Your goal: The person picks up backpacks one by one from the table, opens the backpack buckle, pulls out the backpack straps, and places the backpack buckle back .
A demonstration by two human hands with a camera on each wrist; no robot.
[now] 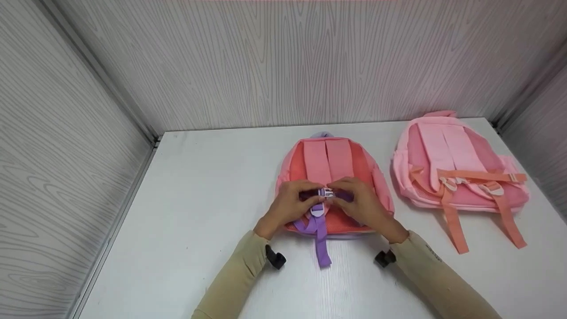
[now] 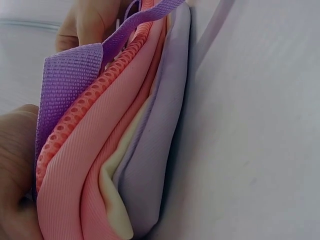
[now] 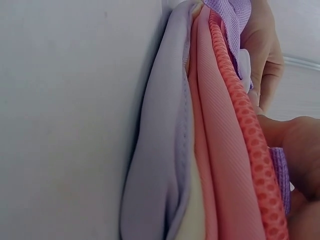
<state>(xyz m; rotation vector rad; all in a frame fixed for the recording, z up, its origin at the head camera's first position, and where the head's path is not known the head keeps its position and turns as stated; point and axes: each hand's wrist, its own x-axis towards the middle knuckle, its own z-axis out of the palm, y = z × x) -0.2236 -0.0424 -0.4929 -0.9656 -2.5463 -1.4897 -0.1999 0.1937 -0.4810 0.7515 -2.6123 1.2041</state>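
Note:
A small pink and coral backpack (image 1: pixel 316 166) lies flat with its shoulder straps facing up. Over its lower half, a white side-release buckle (image 1: pixel 327 192) on purple webbing sits between both hands. My left hand (image 1: pixel 290 201) pinches the buckle's left end, while my right hand (image 1: pixel 361 201) pinches its right end. The halves meet, but whether they are fully locked I cannot tell. Below, a white strap adjuster (image 1: pixel 317 210) carries a purple strap tail (image 1: pixel 322 248) hanging past the bag's bottom. In the left wrist view, purple webbing (image 2: pixel 70 75) lies along the coral mesh edge.
A second pink backpack (image 1: pixel 460 137) with orange straps (image 1: pixel 454 228) lies to the right, straps up. Both bags rest on a white table (image 1: pixel 212 186). Wood-grain panels (image 1: pixel 266 62) rise behind and at the sides.

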